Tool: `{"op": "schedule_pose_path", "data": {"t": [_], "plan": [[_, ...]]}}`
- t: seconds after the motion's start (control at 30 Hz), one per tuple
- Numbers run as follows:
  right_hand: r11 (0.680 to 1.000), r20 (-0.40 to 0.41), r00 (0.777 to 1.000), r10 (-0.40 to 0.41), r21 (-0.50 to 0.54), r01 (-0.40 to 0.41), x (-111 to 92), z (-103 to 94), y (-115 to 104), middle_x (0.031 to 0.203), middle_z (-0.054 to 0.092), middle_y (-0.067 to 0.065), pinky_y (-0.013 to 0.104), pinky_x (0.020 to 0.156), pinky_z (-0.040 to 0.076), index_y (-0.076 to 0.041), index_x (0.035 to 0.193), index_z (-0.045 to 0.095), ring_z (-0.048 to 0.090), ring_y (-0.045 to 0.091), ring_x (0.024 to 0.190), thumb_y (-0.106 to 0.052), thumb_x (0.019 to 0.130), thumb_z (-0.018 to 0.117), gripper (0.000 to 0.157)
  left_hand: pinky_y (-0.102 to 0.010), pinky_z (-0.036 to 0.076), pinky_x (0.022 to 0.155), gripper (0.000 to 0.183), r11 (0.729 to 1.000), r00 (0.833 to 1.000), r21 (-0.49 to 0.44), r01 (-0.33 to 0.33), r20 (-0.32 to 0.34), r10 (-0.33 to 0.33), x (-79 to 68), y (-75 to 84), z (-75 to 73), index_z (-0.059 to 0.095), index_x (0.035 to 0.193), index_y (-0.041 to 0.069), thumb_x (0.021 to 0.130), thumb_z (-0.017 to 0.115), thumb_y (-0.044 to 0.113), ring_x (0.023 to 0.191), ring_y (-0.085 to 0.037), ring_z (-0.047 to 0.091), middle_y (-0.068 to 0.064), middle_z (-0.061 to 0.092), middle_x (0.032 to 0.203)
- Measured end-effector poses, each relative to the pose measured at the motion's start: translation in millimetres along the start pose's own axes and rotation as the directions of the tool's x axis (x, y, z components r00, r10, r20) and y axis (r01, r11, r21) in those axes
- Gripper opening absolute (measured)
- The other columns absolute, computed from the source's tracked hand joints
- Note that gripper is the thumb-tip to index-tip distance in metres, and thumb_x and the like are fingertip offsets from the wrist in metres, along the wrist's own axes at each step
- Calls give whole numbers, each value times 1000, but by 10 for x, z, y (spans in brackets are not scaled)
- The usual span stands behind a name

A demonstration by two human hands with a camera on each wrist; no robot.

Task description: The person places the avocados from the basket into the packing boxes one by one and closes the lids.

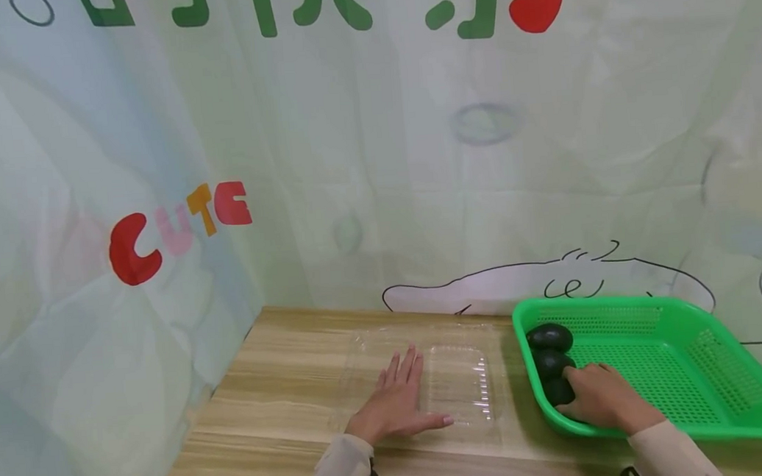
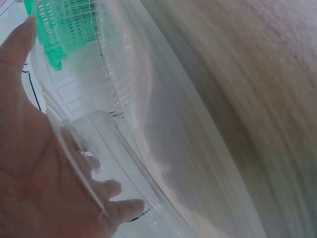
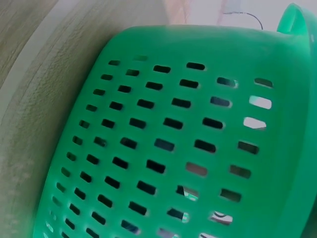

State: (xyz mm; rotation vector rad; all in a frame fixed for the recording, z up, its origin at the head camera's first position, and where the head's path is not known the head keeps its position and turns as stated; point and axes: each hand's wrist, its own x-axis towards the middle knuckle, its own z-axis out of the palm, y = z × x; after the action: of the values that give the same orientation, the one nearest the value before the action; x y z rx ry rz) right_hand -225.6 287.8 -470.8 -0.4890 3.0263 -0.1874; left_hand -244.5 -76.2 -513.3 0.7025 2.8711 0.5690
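My left hand [image 1: 396, 406] rests with spread, straight fingers on a clear plastic clamshell container [image 1: 460, 380] that lies on the table. In the left wrist view, the palm and fingers [image 2: 130, 208] show along the edge of this container. My right hand [image 1: 604, 396] reaches inside a green plastic basket [image 1: 756, 389] and grips the nearest dark avocado [image 1: 558, 391] against the left wall. Two more avocados, a middle one [image 1: 552, 364] and a far one [image 1: 550, 337], line that wall. From the right wrist, the basket's slotted side [image 3: 198, 44] hides the hand and fruit.
The wood-grain table [image 1: 255, 424] carries both the container and the basket, with the basket on the right. A printed cloth backdrop [image 1: 375, 157] hangs behind and along the left side of the table.
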Motion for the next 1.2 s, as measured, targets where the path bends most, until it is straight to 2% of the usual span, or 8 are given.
{"op": "schedule_pose_path", "data": {"t": [0.13,0.4,0.67,0.9,1.1,1.2], "plan": [[1000,-25,1000,5,0,-5,-24,0,0,70,56,-2,50,71,47,-8,91,63,56,19,69,-43,80,82,41,-64,19,120,119,1000,1000,-13,-7,1,7,6,-4,4,13,162,2,83,62,76,155,-44,7,-17,3,171],[999,-71,997,17,34,-15,-58,10,12,81,68,3,50,74,51,-1,102,67,64,26,77,-44,79,82,52,-62,18,122,120,1000,1000,-20,-2,11,2,4,-6,-6,12,162,2,83,60,78,155,-43,6,-16,3,171],[993,-117,990,75,97,-64,-98,23,11,95,71,12,50,73,54,5,113,67,67,31,87,-45,79,82,62,-63,18,121,119,999,1000,-36,-7,6,7,0,-15,8,13,162,2,83,63,75,155,-43,6,-16,4,171],[965,-106,977,184,208,-160,-164,-38,-47,118,67,26,58,82,53,9,128,59,65,42,106,-49,84,77,75,-63,20,121,119,1000,1000,-27,-3,3,3,-6,5,-7,14,162,2,83,62,76,155,-44,7,-16,4,171],[936,-147,957,251,289,-202,-189,-62,-129,121,64,26,56,81,53,7,131,57,64,40,107,-48,86,76,74,-62,20,121,120,999,1000,-37,2,-1,-2,-9,9,-4,13,162,2,82,64,76,155,-44,8,-16,3,171],[922,-161,949,272,326,-209,-203,-77,-168,127,61,30,58,85,52,7,134,55,60,45,113,-49,87,75,76,-61,20,121,121,999,1000,-45,6,1,-6,-7,0,2,14,162,3,81,63,77,155,-43,7,-15,3,171]]}}
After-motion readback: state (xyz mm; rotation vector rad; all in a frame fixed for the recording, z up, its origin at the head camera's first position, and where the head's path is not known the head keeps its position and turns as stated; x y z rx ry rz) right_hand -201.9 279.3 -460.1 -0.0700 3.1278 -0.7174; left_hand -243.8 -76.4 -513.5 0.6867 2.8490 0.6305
